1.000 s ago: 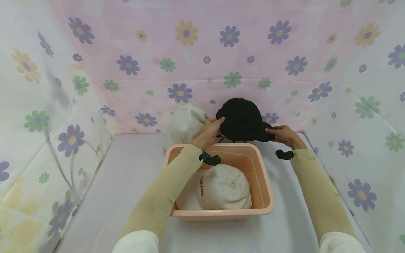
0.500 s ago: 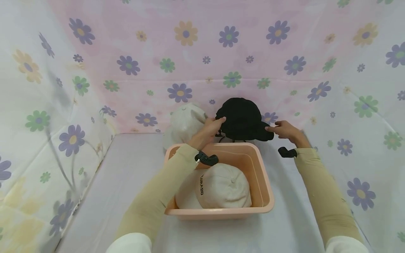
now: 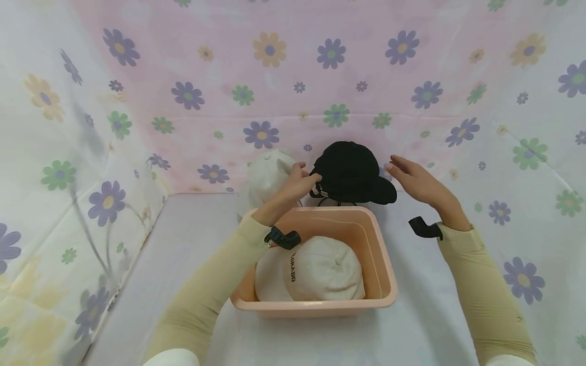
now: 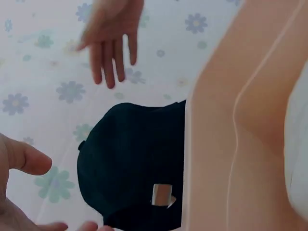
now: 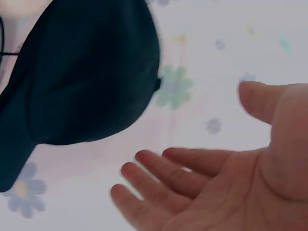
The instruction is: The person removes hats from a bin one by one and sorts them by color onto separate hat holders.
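A black cap (image 3: 348,173) sits at the back, on what looks like a thin black wire stand (image 3: 338,203), its brim toward the right. By the cap's left edge is my left hand (image 3: 295,185), fingers loosely spread and holding nothing; whether a fingertip touches the cap I cannot tell. My right hand (image 3: 417,184) is apart from the brim, with straight fingers and the palm turned toward the cap. The right wrist view shows that palm (image 5: 216,192) bare. In the left wrist view a metal buckle (image 4: 161,194) shows on the black cap (image 4: 134,159).
In front stands a peach plastic bin (image 3: 320,306) with a beige lettered cap (image 3: 327,269) inside. A white cap (image 3: 269,175) is at the back, left of the black one. Flower-patterned cloth walls (image 3: 293,61) enclose the grey-white table (image 3: 197,229) on the back and both sides.
Both hands have let go of the black cap: the right has drawn away right and up from the brim, the left has slid a little left. The cap has stayed almost in place.
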Demonstrator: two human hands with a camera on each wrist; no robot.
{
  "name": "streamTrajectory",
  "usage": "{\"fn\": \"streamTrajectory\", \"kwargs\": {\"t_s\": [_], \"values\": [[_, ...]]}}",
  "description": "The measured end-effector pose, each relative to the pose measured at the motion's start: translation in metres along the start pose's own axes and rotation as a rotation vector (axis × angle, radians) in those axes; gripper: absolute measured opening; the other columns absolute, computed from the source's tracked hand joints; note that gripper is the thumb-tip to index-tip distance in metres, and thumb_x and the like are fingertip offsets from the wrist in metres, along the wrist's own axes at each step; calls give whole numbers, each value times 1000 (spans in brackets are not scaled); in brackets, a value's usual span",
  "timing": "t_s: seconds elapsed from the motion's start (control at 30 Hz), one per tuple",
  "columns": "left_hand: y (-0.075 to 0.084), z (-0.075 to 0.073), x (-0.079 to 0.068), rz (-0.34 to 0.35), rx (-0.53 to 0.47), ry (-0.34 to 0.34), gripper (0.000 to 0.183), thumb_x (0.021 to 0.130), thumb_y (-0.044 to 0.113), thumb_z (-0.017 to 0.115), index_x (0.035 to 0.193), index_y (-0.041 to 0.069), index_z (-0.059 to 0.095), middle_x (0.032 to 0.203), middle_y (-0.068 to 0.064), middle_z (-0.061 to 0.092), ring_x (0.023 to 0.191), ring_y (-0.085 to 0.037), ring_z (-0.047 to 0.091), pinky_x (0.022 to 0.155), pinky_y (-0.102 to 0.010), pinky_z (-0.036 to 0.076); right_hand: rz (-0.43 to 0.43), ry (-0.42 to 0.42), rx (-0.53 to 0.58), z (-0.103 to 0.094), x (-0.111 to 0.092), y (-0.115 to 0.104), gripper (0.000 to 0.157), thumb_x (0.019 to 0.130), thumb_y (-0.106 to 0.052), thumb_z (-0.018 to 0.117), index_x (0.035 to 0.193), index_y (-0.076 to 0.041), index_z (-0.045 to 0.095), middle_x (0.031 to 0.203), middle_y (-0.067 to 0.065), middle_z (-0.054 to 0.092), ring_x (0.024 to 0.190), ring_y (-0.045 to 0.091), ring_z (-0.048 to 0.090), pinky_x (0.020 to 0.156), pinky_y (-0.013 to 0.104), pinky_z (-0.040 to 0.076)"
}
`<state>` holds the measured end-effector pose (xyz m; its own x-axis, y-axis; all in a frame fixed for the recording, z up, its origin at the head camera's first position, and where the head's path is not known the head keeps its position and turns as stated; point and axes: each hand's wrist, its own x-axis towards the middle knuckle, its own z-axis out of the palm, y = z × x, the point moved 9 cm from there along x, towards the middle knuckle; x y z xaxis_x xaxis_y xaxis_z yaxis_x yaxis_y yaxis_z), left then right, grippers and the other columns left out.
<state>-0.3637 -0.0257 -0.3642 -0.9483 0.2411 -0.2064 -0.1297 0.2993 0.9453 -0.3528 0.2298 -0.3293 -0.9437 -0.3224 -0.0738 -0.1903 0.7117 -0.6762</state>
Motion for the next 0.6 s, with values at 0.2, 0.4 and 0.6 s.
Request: {"fn": "streamTrajectory", "kwargs": {"t_s": [0.2, 0.4, 0.6], "values": [[16, 7, -21, 250, 208, -90, 56, 106, 22, 52, 155, 1, 35, 148, -18, 49, 137, -32, 49, 114, -45, 42, -128, 3, -72, 16, -33, -29, 68, 111, -40, 36, 164, -5, 11, 169, 20, 12, 153, 45, 17, 119, 67, 19], [14, 32, -39, 398, 419, -197, 51, 106, 26, 55, 150, 4, 44, 149, -15, 53, 140, -28, 49, 117, -41, 40, -218, -83, -110, 51, -60, -30, 72, 109, -37, 46, 165, -16, 6, 172, 11, 2, 157, 40, 2, 118, 72, 12], [-5, 58, -48, 436, 530, -345, 54, 105, 33, 48, 151, 5, 45, 152, -13, 51, 140, -29, 48, 115, -45, 42, -199, -148, -154, 85, -80, -19, 77, 106, -42, 52, 166, -21, 8, 172, 9, 1, 157, 40, 1, 115, 76, 13]]}}
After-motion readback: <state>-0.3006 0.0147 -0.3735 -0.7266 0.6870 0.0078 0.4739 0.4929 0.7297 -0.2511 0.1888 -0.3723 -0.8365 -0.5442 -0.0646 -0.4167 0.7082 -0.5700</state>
